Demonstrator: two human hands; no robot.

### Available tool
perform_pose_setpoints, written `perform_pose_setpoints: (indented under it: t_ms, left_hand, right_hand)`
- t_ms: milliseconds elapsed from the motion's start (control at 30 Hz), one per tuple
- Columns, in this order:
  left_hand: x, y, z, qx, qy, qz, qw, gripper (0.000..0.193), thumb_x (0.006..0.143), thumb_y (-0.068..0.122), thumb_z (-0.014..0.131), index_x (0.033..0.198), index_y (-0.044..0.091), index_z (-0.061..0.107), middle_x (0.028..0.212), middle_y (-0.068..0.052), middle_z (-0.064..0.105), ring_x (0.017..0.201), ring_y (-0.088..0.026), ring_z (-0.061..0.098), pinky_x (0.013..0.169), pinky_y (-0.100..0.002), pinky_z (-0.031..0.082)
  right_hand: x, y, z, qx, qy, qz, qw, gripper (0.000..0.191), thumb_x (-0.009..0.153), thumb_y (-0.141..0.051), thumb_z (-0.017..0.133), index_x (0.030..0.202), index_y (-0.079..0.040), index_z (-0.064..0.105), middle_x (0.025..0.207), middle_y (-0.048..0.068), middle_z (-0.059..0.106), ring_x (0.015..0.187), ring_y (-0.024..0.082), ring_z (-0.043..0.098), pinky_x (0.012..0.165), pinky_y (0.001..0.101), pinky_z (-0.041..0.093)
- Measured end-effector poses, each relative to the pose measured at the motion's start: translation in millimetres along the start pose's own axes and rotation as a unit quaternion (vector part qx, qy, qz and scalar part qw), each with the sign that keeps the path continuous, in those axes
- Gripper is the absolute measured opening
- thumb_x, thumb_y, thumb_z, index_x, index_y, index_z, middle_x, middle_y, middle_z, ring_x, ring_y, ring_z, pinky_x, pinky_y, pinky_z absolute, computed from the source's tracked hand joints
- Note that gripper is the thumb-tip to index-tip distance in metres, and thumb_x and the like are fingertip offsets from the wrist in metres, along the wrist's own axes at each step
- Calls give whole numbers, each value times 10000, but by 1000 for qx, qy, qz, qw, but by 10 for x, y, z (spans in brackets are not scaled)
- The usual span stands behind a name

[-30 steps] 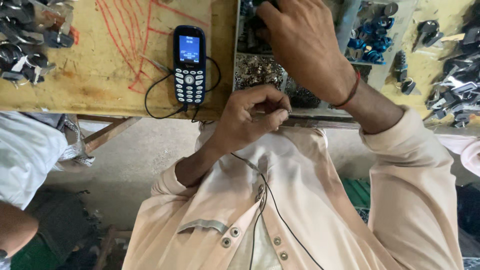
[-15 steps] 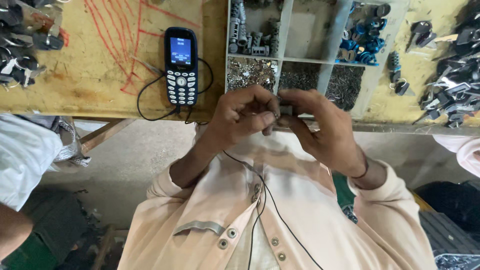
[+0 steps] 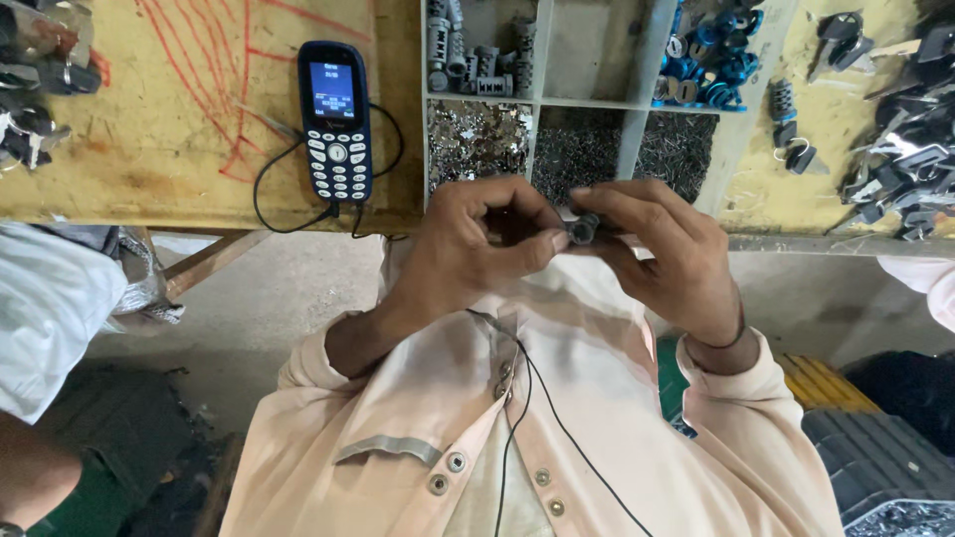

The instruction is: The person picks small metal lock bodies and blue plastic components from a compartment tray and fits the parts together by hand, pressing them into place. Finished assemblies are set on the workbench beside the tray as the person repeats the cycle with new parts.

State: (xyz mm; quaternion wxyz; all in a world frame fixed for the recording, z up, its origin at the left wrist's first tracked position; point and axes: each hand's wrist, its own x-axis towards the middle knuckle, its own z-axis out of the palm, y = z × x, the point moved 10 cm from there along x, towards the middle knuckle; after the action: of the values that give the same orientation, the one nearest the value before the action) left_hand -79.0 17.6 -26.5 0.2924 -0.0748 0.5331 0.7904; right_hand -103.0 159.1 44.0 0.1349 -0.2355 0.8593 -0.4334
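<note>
Both hands meet in front of my chest, just below the edge of the workbench [image 3: 199, 194]. My left hand [image 3: 468, 244] is curled with its fingertips pinching a small dark metal part [image 3: 582, 230]. My right hand [image 3: 667, 254] grips the same part from the other side with thumb and forefinger. Directly above the hands lies a compartment tray [image 3: 542, 99] holding small silver and dark pieces, grey cylinders [image 3: 477, 55] and blue parts [image 3: 711, 65].
A dark blue keypad phone [image 3: 335, 119] lies on the bench with a black cable [image 3: 269, 199] running down over my shirt. Dark metal parts [image 3: 915, 159] are piled at the right, more at the far left [image 3: 35, 89]. Another person's white sleeve [image 3: 45, 318] shows at the left.
My right hand has come back from the tray compartments and joined my left hand on the small part in front of my chest.
</note>
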Motion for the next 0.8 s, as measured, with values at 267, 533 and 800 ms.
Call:
perform_pose_setpoints:
  t_ms: [267,533,800]
  left_hand:
    - [-3,27,-33,14,10,-2,1000,213,915,186,812,982,3,725,870,26,702,759,-2,591,648,-170,494]
    - [-17,-100,-2,-18,-3,3,1000,205,966,166,799,991,16,663,874,25,644,759,1,541,642,-177,444]
    - [-226,346,244,241,62,283,926,346,996,170,743,1260,-2,599,1227,-166,657,1127,-194,674,965,-304,575]
  right_hand:
    - [-41,-97,-54,-37,44,-51,997,366,882,122,761,1188,-80,750,1188,115,694,1035,263,736,833,339,605]
    - [-70,-160,-123,-37,39,-83,995,421,819,155,728,1187,-48,759,1164,116,697,1016,250,741,862,343,619]
    - [82,-456,-175,-189,97,-55,976,358,838,45,849,1186,18,772,1045,132,696,846,236,702,706,356,567]
